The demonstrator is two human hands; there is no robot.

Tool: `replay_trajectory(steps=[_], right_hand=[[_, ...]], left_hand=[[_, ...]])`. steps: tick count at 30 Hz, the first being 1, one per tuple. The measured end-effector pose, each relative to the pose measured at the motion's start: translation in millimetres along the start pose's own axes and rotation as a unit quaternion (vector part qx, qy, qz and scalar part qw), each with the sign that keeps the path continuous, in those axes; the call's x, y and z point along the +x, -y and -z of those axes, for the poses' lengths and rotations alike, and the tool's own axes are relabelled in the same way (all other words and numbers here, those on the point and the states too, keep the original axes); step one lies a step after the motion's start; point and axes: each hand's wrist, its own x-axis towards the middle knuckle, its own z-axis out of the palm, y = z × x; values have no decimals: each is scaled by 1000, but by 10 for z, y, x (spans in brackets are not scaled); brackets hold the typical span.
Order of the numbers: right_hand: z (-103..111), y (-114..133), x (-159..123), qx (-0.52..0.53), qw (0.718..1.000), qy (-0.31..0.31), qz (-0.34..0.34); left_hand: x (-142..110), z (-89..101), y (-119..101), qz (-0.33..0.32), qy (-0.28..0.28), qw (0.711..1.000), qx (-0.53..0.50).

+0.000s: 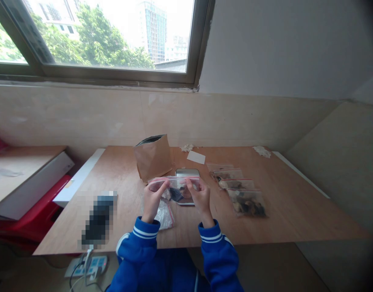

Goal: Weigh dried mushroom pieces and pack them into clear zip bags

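Between my two hands hangs a clear zip bag [176,194] with a red seal strip and dark and brown pieces inside. My left hand [153,199] pinches its top edge on the left. On the right, my right hand [201,198] pinches the same edge, thumb up front. Beneath the bag lies a small silver scale [187,172], partly hidden by it. Beside my left wrist, a pile of clear plastic bags [165,217] rests on the table. Several filled zip bags [249,202] with dark and tan pieces lie overlapping to the right.
A brown paper pouch [154,156] stands with its top gaping at the back. A white card [196,157] and crumpled whitish scraps [262,151] lie toward the wall. At the left is a blurred-out dark device [98,221], with a power strip [87,265] below the wooden table [296,215].
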Motion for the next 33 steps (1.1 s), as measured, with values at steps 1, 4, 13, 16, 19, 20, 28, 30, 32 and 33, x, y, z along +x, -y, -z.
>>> replay_trajectory(steps=[1, 4, 13, 16, 19, 20, 28, 30, 32, 33], right_hand=[[-6, 9, 3, -5, 1000, -2, 0], [-25, 33, 7, -16, 1000, -21, -9], [-65, 79, 11, 35, 998, 25, -54], [-78, 91, 21, 30, 997, 27, -58], [-92, 86, 26, 28, 998, 6, -56], [-95, 82, 27, 29, 998, -1, -57], [-70, 105, 63, 75, 986, 128, -78], [-68, 114, 65, 86, 984, 132, -84], [-68, 115, 53, 96, 982, 127, -102], [-68, 114, 45, 100, 981, 126, -112]], left_hand=[[1, 3, -7, -4, 2, 1000, 3], [-4, 5, -22, -9, 5, 1000, 13], [-34, 6, -64, -15, -20, 999, 21], [-37, 19, -72, -7, -14, 1000, 10], [-43, 16, -85, 13, 1, 1000, -1], [-46, 12, -92, 17, 5, 1000, -2], [-68, -5, -115, 6, 28, 1000, -6], [-68, -3, -103, 4, 31, 999, -8], [-67, 0, -89, 6, 33, 999, -9], [-68, 1, -83, 7, 34, 999, -9]])
